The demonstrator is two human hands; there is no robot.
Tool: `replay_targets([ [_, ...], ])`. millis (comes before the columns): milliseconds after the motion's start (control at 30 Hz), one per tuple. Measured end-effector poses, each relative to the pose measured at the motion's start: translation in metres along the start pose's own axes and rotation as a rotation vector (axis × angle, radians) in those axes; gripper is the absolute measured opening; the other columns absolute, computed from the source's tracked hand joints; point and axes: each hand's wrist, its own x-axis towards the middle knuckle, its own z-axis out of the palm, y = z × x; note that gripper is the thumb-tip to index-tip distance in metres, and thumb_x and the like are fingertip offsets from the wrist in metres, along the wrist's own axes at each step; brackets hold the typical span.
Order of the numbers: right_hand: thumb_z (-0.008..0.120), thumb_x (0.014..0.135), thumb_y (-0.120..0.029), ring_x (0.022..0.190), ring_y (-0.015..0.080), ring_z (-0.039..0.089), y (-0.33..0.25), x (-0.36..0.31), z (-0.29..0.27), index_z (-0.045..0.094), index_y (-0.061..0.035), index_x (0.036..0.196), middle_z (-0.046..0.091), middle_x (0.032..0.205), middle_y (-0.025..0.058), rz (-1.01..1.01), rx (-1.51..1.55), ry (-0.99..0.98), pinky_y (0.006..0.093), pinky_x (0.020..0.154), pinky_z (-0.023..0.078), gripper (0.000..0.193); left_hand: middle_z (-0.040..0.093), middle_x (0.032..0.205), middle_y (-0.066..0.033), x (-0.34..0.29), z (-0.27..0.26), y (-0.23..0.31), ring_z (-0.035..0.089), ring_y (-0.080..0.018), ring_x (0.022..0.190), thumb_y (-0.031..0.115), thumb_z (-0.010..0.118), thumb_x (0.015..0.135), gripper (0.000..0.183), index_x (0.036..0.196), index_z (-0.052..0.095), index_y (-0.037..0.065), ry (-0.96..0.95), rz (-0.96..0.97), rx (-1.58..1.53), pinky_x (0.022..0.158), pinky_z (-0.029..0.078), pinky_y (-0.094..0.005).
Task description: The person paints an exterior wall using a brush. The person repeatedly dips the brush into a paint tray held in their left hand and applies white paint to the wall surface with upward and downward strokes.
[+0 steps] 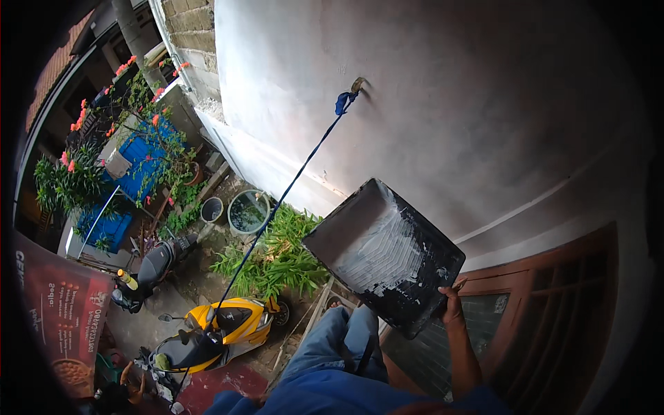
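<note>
My right hand [452,308] grips the near right edge of a black paint tray [432,273], its fingers partly hidden by the rim. The tray is tilted in front of the wall. Pale wet paint [363,238] pools at its far left end, and whitish smears cover the ribbed slope. My left hand does not show; only blue cloth lies at the lower edge. Beyond the tray rises a white, unevenly coated wall [429,124]. A dark blue cord [302,168] is tied to a short peg [357,84] in the wall and runs down to the lower left.
My jeans-clad legs [332,342] are high above the ground, beside a pale rail [318,304]. Below stand a yellow motorbike [238,321], a dark motorbike [158,266], green plants [290,242] and a round tub [249,211]. A wooden door frame [508,277] is at right. Another person's arms [131,384] show lower left.
</note>
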Motion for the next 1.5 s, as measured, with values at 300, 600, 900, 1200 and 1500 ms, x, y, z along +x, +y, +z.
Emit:
replay_targets([
  [300,0.055,0.064,-0.012,0.093,0.0279,0.052,0.012,-0.01,-0.001,0.046,-0.0027,0.11,0.055,0.103,0.0103,-0.1,0.018,-0.101,0.0384,0.086,0.041,0.047,0.058,0.092,-0.017,0.004,-0.088,0.038,0.056,-0.0255,0.09,0.055,0.051,0.073,0.061,0.091,0.058,-0.002,-0.226,0.304,0.46,0.077,0.04,-0.0319],
  [600,0.056,0.065,-0.013,0.096,0.026,0.05,-0.008,-0.04,0.027,0.043,-0.0049,0.113,0.052,0.104,0.0095,-0.035,-0.061,-0.182,0.0394,0.087,0.04,0.05,0.026,0.135,-0.0177,-0.131,-0.113,0.229,0.03,-0.0335,0.122,0.057,0.039,0.081,0.077,0.132,0.021,0.002,-1.235,1.093,-1.174,0.097,0.026,-0.0493],
  [900,0.056,0.067,-0.014,0.088,0.025,0.055,-0.023,-0.023,0.017,0.046,-0.0007,0.108,0.056,0.097,0.0112,-0.008,-0.156,-0.244,0.0362,0.082,0.044,0.045,0.043,0.123,-0.0133,-0.162,-0.092,0.286,0.039,-0.0294,0.114,0.053,0.048,0.078,0.066,0.125,0.036,0.009,-1.309,1.092,-1.45,0.092,0.032,-0.0467],
  [1200,0.058,0.066,-0.013,0.086,0.0253,0.054,-0.021,-0.012,0.007,0.046,-0.0017,0.106,0.056,0.093,0.0097,0.072,-0.166,-0.184,0.0376,0.081,0.043,0.043,0.048,0.116,-0.0148,-0.173,-0.083,0.302,0.048,-0.0309,0.103,0.032,0.056,0.074,0.055,0.117,0.041,0.001,-1.353,0.967,-1.476,0.088,0.037,-0.0474],
  [1500,0.062,0.075,-0.043,0.05,0.0118,0.051,-0.016,-0.026,-0.018,0.05,-0.0011,0.104,0.051,0.064,0.0029,-0.114,-0.26,-0.117,0.0293,0.051,0.046,0.053,0.049,0.111,-0.0142,-0.171,-0.076,0.306,0.048,-0.0285,0.101,0.026,0.054,0.07,0.051,0.112,0.044,0.0,-1.28,0.946,-1.483,0.085,0.038,-0.0438],
])
